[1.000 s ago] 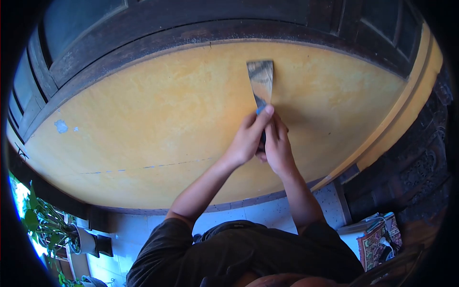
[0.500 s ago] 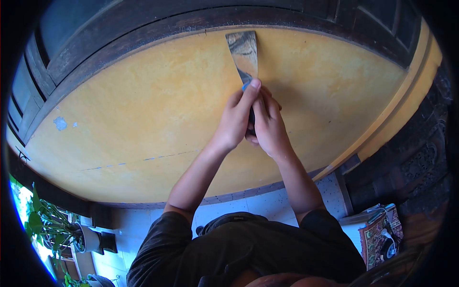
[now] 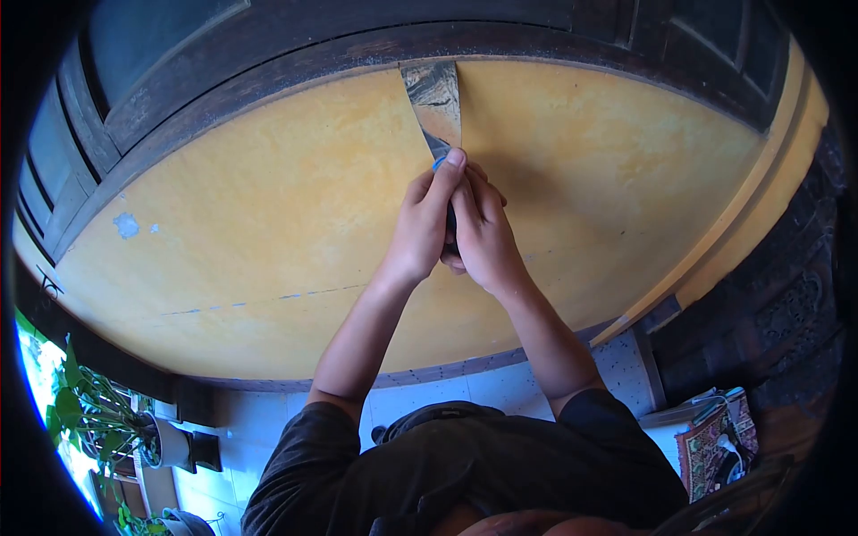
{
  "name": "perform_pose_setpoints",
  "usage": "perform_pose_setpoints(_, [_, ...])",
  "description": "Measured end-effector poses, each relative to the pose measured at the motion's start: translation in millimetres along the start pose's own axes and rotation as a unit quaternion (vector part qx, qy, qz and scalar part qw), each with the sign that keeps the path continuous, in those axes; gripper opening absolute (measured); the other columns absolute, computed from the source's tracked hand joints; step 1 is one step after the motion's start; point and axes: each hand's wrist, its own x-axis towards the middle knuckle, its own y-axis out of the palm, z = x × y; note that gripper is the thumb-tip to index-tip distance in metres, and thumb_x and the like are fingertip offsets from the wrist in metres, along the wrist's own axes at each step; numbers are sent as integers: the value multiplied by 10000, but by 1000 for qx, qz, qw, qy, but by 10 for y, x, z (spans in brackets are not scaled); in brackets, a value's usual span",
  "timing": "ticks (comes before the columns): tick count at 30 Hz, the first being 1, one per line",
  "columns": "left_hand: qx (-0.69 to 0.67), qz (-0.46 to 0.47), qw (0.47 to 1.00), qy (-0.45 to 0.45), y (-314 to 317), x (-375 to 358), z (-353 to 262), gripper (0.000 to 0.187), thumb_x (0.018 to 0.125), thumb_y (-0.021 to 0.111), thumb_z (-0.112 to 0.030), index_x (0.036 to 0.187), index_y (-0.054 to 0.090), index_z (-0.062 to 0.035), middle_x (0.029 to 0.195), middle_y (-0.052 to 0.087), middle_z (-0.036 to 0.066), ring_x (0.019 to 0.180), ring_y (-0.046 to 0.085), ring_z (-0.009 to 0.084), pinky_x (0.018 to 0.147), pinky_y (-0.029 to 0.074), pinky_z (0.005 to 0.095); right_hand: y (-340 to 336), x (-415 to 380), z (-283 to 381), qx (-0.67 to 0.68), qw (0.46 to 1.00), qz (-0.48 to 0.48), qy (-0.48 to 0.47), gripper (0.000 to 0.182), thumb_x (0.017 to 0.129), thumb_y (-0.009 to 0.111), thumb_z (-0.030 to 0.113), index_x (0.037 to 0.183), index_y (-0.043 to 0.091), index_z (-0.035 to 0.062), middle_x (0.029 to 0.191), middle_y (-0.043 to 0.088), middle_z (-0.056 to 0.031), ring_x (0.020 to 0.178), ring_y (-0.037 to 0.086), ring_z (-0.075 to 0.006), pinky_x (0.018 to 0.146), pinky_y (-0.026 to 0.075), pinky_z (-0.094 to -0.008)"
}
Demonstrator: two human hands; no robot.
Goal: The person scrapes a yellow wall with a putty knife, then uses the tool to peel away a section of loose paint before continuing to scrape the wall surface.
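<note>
Both my hands are wrapped round the dark handle of a wide-bladed scraper (image 3: 435,103). My left hand (image 3: 424,221) grips it from the left, with the thumb lying up along the handle near a small blue part. From the right, my right hand (image 3: 483,228) closes on the same handle. The metal blade is smeared and points upward against the yellow wall (image 3: 295,205), its broad end at the lower edge of the dark wooden frame (image 3: 357,43). Most of the handle is hidden by my fingers.
Bare grey patches (image 3: 126,225) and a thin broken crack line mark the wall at left. A potted plant (image 3: 165,444) stands low on the left. At lower right are a patterned cloth (image 3: 706,447) and dark carved wood (image 3: 786,308). Pale tiles (image 3: 429,394) cover the floor.
The scraper and both hands have shifted a little left along the wall's top edge. The blade's end now meets the wooden frame's edge, and the view has turned slightly.
</note>
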Motion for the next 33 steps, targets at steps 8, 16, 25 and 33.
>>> perform_pose_setpoints(8, [30, -3, 999, -34, -299, -250, 506, 557, 1077, 439, -514, 1034, 632, 7, 878, 701, 102, 679, 629, 101, 537, 506, 231, 138, -328, -604, -29, 998, -23, -48, 336, 1098, 440, 274, 1271, 568, 17, 1110, 633, -160, 970, 647, -293, 799, 544, -396])
perform_pose_setpoints(16, [32, -7, 999, -39, -366, -148, -9, 590, 1072, 440, -528, 971, 650, 14, 861, 702, 106, 662, 633, 113, 531, 509, 241, 247, -30, -231, -8, 1000, 27, -6, 324, 1089, 470, 299, 1226, 578, 26, 1072, 635, -201, 969, 641, -337, 837, 529, -414])
perform_pose_setpoints(25, [21, -28, 999, -30, -559, -239, 48, 560, 1076, 431, -522, 1040, 625, 1, 884, 718, 124, 692, 649, 132, 591, 532, 264, 508, -38, -378, -17, 998, 18, -61, 341, 1098, 458, 269, 1297, 551, 8, 1024, 632, -170, 878, 633, -255, 777, 528, -372])
perform_pose_setpoints(33, [37, -46, 997, -48, -746, -483, 341, 582, 1064, 441, -544, 1048, 631, 6, 901, 723, 133, 730, 664, 149, 623, 541, 275, 626, -294, -672, -20, 995, 8, -96, 372, 1093, 472, 325, 1283, 568, 19, 971, 643, -172, 746, 679, -257, 641, 556, -370])
